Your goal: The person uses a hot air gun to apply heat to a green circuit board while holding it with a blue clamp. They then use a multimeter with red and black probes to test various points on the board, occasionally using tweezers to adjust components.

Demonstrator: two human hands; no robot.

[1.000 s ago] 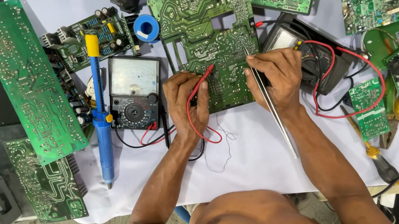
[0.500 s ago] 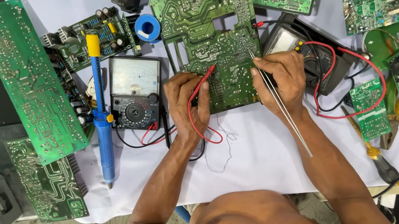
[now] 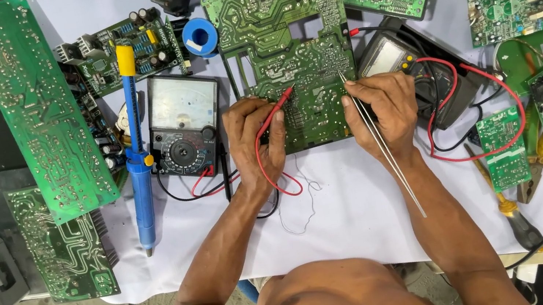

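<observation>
A large green circuit board [image 3: 286,45] lies solder side up in the middle of the white-covered table. My left hand [image 3: 256,140] rests on its lower left edge and grips a red test probe [image 3: 282,101] whose tip touches the board. My right hand [image 3: 383,110] rests at the board's lower right edge and pinches long metal tweezers [image 3: 382,144]; their tips meet the board near its right edge and the handle runs back over my wrist. A red lead [image 3: 267,168] loops under my left hand.
An analogue multimeter [image 3: 181,124] and a blue desoldering pump [image 3: 136,154] lie left of my hands. A digital multimeter [image 3: 413,68] with red and black leads sits right. Several other green boards, a blue solder spool [image 3: 199,35] and a screwdriver [image 3: 512,210] surround them.
The tweezers have swung a little, their handle now angling more to the right over my wrist. Both hands stay on the board; the red probe has barely moved.
</observation>
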